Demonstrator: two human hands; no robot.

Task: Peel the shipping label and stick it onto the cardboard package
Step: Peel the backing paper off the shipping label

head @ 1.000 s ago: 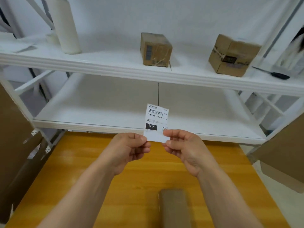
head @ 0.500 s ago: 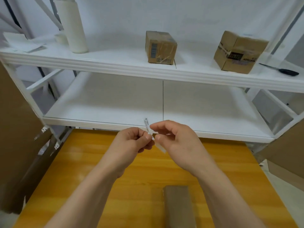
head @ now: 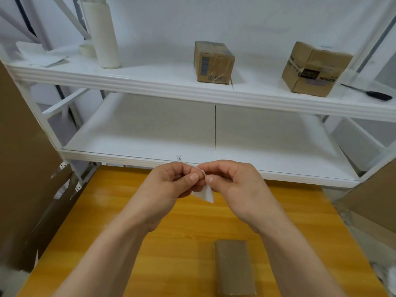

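The white shipping label (head: 205, 193) hangs between my two hands above the yellow wooden table (head: 120, 202), tilted so only its blank side and a lower corner show. My left hand (head: 171, 187) pinches its upper edge with thumb and fingertips. My right hand (head: 233, 185) pinches the same edge, fingertips touching the left ones. A flat brown cardboard package (head: 233, 269) lies on the table near its front edge, below and right of my hands, apart from them.
A white shelf unit (head: 192, 91) stands behind the table. Its upper shelf carries two cardboard boxes (head: 213, 62) (head: 315, 68), a white cylinder (head: 101, 33), papers (head: 40, 55) and a black-handled tool (head: 372, 94). Brown cardboard sheets (head: 19, 159) lean at both sides.
The label stood upright with its print facing me; now it is turned edge-on and lowered, mostly hidden between my fingers. My hands have closed together at its edge.
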